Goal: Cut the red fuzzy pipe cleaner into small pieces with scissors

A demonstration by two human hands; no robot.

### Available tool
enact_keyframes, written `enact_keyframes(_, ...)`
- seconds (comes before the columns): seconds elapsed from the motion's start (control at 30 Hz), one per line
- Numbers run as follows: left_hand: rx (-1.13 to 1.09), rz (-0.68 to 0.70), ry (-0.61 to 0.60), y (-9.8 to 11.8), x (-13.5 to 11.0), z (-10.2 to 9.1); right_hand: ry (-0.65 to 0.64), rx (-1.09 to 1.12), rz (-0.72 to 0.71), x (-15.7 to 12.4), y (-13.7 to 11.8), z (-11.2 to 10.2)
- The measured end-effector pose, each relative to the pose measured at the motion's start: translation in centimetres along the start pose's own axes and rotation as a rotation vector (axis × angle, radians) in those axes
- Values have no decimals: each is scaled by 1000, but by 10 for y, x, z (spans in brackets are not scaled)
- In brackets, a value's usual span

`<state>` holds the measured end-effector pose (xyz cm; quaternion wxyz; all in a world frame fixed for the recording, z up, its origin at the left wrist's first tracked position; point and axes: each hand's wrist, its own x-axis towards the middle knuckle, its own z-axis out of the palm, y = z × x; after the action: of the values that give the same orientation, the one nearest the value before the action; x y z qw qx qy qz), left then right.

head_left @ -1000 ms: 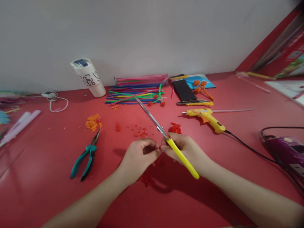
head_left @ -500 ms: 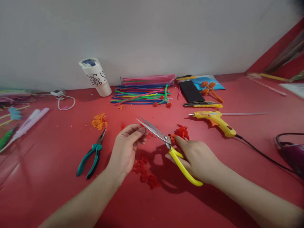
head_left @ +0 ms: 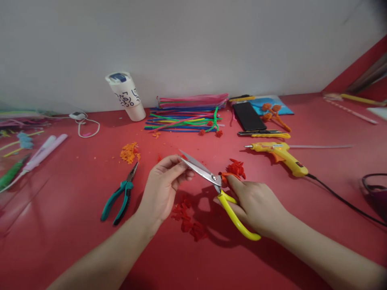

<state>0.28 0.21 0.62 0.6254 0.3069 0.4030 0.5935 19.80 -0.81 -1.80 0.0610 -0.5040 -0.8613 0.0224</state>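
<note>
Red piece (head_left: 184,157), very small, is pinched between the fingertips of the left hand (head_left: 161,187), just at the tips of the scissors (head_left: 214,178). From where I stand, I cannot tell whether the blades touch it. The right hand (head_left: 258,201) is closed on the yellow handles of the scissors, and the blades are parted only a little. An orange part (head_left: 227,177) shows between the right fingers and the blades, but I cannot say what it is. As I judge it, the cutting is somewhere in the middle of its course. On the table (head_left: 169,266), several red bits (head_left: 196,230) lie loose below the hands, and one red pile (head_left: 236,168) is gathered beyond the right hand; both seem to me already cut. Further left there is an orange heap (head_left: 129,152), which looks like the result of similar work. The piece in the fingers seems not yet completed, and how many others need trimming I cannot tell. Near the wall (head_left: 193,48), one green stem (head_left: 215,117) carries red balls (head_left: 219,133) and one orange stem (head_left: 267,117) carries orange ones, so at least two assembled forms appear made. The glue gun (head_left: 279,153) and the pliers (head_left: 124,193) lie apart from both hands, not in use.
</note>
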Motion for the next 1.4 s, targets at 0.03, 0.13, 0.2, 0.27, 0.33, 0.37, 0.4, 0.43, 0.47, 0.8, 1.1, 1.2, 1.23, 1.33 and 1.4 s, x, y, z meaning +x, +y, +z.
enact_keyframes(0.03,0,0,-1,0,0,1,1,2,1,0,0,0)
enact_keyframes(0.13,19,-4,3,1,0,1,-15,9,6,0,-1,-1)
enact_keyframes(0.2,33,-8,7,1,0,1,-19,8,8,-1,-1,0)
enact_keyframes(0.27,35,-6,12,0,0,1,-11,4,4,-1,-1,0)
enact_keyframes(0.33,30,-5,10,0,0,0,1,-3,-3,-1,0,1)
enact_keyframes(0.37,26,-6,8,0,0,0,3,-7,-6,-1,1,2)
enact_keyframes(0.4,22,-8,4,1,0,0,2,-11,-9,-1,1,2)
enact_keyframes(0.43,20,-10,2,1,0,0,-1,-14,-11,-1,1,3)
enact_keyframes(0.47,20,-12,1,1,0,0,-2,-16,-12,-1,2,3)
enact_keyframes(0.8,10,-18,12,1,1,1,8,-13,-11,-1,0,2)
enact_keyframes(1.1,27,-2,18,2,1,0,-4,4,-5,-2,0,2)
enact_keyframes(1.2,53,17,22,1,0,0,-1,6,-1,-2,0,2)
enact_keyframes(1.23,57,20,21,1,0,0,4,5,1,-2,0,2)
enact_keyframes(1.33,53,21,12,1,1,-1,20,10,23,-1,0,1)
enact_keyframes(1.4,52,6,13,1,1,-1,5,46,68,0,0,-1)
